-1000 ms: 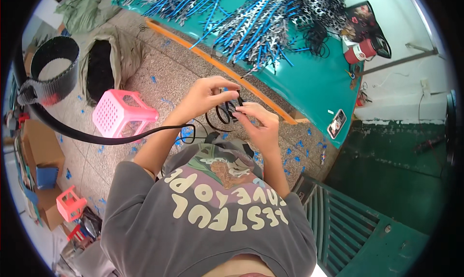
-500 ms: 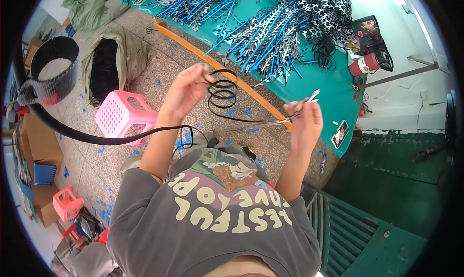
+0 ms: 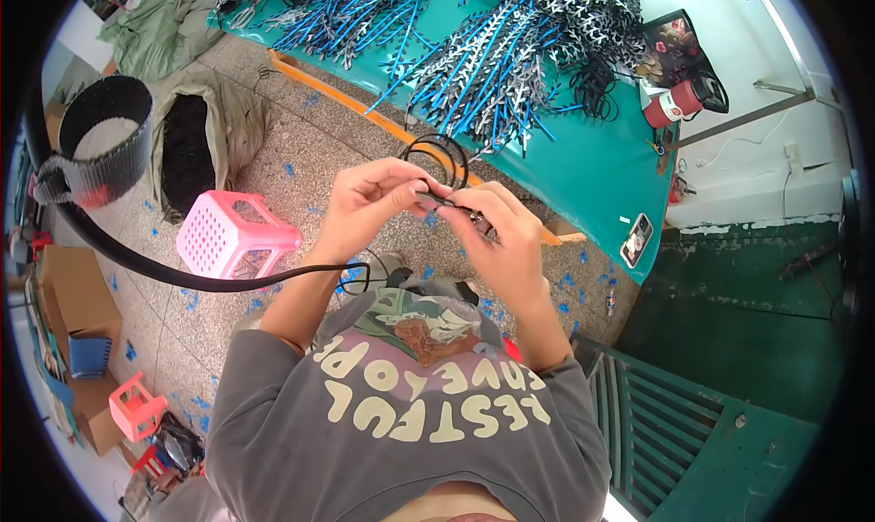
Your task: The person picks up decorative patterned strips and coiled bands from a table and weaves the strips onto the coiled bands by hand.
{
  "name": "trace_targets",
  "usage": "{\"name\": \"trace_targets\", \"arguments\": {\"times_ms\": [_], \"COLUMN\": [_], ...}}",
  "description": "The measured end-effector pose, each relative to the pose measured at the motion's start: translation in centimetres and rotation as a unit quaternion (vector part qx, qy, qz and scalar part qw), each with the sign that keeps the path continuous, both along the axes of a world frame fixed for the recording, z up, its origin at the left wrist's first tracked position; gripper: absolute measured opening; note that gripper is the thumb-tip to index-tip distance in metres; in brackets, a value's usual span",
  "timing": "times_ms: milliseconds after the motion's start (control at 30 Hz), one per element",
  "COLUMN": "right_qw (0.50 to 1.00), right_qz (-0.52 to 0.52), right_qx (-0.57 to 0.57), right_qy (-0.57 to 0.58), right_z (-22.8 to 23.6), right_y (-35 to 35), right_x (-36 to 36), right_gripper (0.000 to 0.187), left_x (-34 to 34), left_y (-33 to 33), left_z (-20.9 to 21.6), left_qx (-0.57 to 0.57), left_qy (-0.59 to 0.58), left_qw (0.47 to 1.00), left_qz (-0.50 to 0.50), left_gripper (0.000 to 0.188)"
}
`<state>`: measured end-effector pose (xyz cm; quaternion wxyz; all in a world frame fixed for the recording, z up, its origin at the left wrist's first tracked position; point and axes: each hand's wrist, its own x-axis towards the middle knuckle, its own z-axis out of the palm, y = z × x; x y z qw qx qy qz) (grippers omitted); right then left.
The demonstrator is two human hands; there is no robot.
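Observation:
My left hand [image 3: 372, 203] is closed in a pinch on a thin black cord [image 3: 465, 162], whose loops stand up just beyond my fingers. My right hand [image 3: 503, 239] meets it fingertip to fingertip and also pinches the cord. A small dark, shiny piece [image 3: 483, 223] shows between the curled fingers of my right hand; most of it is hidden, so I cannot tell its kind. Both hands are held in the air before my chest, near the orange edge [image 3: 365, 112] of the green-covered table [image 3: 597, 207].
Bundles of blue, black and white strands [image 3: 483, 75] lie on the table. A red tumbler [image 3: 670, 105] and a phone [image 3: 636, 239] are toward the right. A pink stool [image 3: 214, 235], an open sack [image 3: 214, 144] and blue scraps lie left. A black tube [image 3: 182, 280] crosses my left side.
My right hand has moved left to meet my left hand, which has shifted slightly right and down. The cord stretched between them has gathered into loops. The shiny piece is now mostly covered.

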<state>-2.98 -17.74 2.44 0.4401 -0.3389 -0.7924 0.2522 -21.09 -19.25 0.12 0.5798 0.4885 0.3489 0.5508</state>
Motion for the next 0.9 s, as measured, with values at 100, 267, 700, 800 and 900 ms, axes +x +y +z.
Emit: {"name": "trace_targets", "arguments": {"times_ms": [100,267,700,800,900], "right_qw": [0.989,0.974,0.964,0.965,0.966], "right_qz": [-0.012,-0.008,0.006,0.008,0.000], "right_qx": [0.149,0.224,0.267,0.262,0.259], "right_qy": [-0.017,-0.034,-0.018,-0.003,0.009], "right_z": [0.3,1.1,1.4,1.4,1.3], "right_y": [0.2,-0.2,-0.3,-0.4,-0.5], "right_x": [0.2,0.6,0.6,0.5,0.4], "right_gripper": [0.020,0.024,0.027,0.026,0.025], "left_x": [0.2,0.6,0.6,0.8,0.9], "left_y": [-0.2,-0.4,-0.6,-0.6,-0.7], "left_z": [-0.4,0.4,1.1,1.1,1.1], "left_qx": [0.053,0.189,0.257,0.264,0.272], "left_qy": [-0.044,-0.021,0.035,0.035,0.045], "left_qw": [0.997,0.982,0.965,0.963,0.961], "left_qz": [-0.016,-0.012,0.025,0.027,0.033], "left_gripper": [0.016,0.017,0.018,0.016,0.016]}}
